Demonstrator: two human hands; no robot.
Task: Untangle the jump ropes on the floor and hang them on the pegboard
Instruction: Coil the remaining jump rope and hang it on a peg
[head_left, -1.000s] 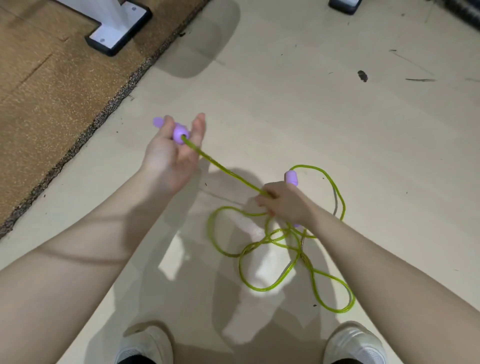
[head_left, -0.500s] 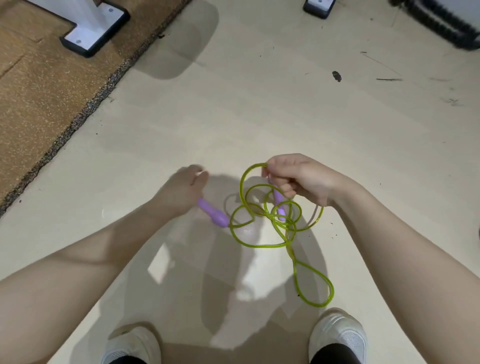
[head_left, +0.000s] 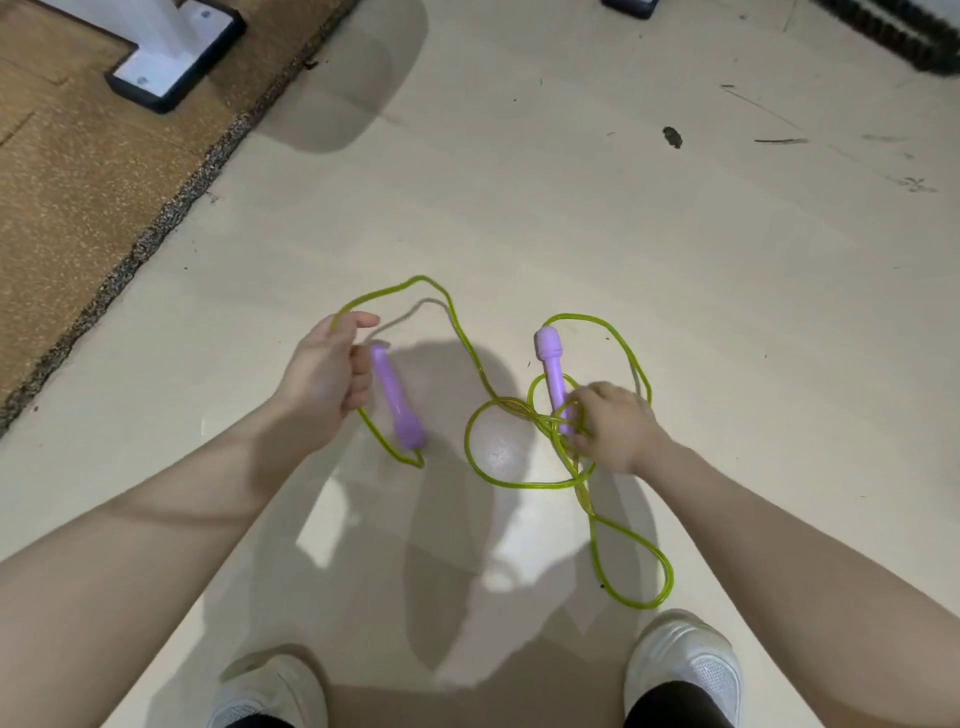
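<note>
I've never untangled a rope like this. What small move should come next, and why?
Probably the right hand should draw its purple handle back out through the green loops that cross around it. That knot sits right at this handle, while the left hand holds the other handle on a freer stretch.

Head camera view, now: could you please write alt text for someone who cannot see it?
A person's left hand and right hand each hold a purple handle of a tangled green jump rope looping over a pale floor.
</note>
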